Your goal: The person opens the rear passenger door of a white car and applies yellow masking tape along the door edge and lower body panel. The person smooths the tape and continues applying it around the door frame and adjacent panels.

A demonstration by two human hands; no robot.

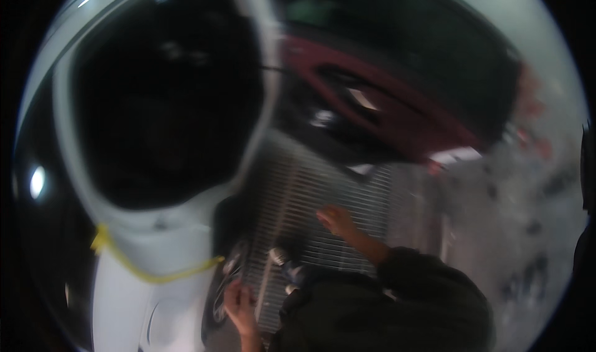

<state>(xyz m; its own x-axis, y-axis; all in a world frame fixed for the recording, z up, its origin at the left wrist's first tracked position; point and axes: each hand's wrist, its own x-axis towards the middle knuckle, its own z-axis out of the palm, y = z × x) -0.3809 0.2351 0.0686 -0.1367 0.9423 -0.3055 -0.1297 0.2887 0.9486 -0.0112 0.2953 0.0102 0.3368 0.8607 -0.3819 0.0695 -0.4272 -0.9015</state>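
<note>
My left hand (239, 302) is low in the picture, beside the flank of a white car (186, 234). Its fingers look loosely apart, with nothing seen in them; whether it touches the car I cannot tell. Out over the metal floor grating (310, 184) hangs my right hand (335, 220), fingers loose and no object visible in it. Motion blurs both hands. Yellow tape (155, 280) runs in a curve across the white car's body, below its large dark window (167, 103).
A dark red car (397, 116) stands at the upper right, with the grated floor strip between it and the white car. Grey, stained floor (515, 228) stretches along the right. My shoe (279, 256) is on the grating.
</note>
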